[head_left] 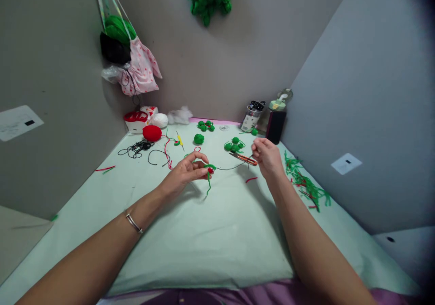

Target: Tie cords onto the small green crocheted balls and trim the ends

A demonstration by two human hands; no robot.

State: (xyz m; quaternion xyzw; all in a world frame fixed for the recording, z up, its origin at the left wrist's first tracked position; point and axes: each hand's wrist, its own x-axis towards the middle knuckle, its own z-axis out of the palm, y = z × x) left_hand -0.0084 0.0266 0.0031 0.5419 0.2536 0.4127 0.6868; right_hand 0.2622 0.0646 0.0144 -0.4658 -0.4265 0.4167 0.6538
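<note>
My left hand (188, 169) pinches a small crocheted piece (211, 169) in green and red yarn between thumb and fingers. A loose green yarn tail (208, 187) dangles from it. From the piece a black thread (228, 168) curves across to my right hand (267, 156), whose fingers are closed on its far end. Whether a needle is in those fingers is too small to tell. Thread snips with orange handles (249, 160) show just below my right fingertips, blades pointing left; whether they touch the hand is unclear. A red yarn scrap (251, 180) lies below them.
Farther back are green yarn balls (234, 145), a red yarn ball (152, 133), a tangled black cord (136, 149) and a yellow-handled hook (179, 138). A pen tin (250, 118) and a dark phone (275, 126) stand back right. Yarn scraps (306, 182) lie right.
</note>
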